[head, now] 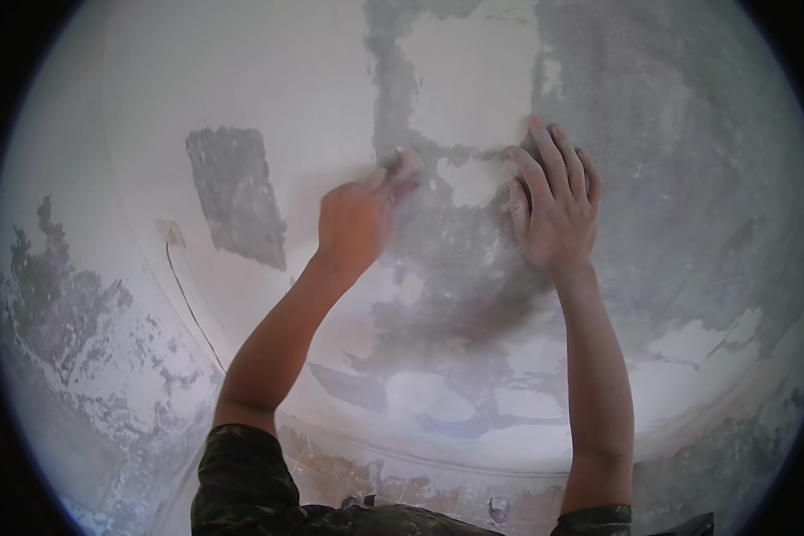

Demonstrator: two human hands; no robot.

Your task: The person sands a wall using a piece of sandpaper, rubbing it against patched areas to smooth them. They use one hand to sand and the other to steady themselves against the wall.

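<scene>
A wall (469,80) with white paint and rough grey patches stands before me. My left hand (368,201) is raised to it, fingers curled and blurred near the lower left corner of a white rectangular area. Whether it holds something small cannot be told. My right hand (556,194) lies against the wall, palm towards it and fingers spread, beside the lower right corner of that area. Between the hands is a small white patch with ragged edges. Camouflage sleeves cover my upper arms.
On the left, a wall outlet (170,233) has a dark cable (189,305) running down from it. A separate grey patch (238,194) is nearby. Below, a tiled floor (409,492) meets the wall, with a small object (498,509) on it.
</scene>
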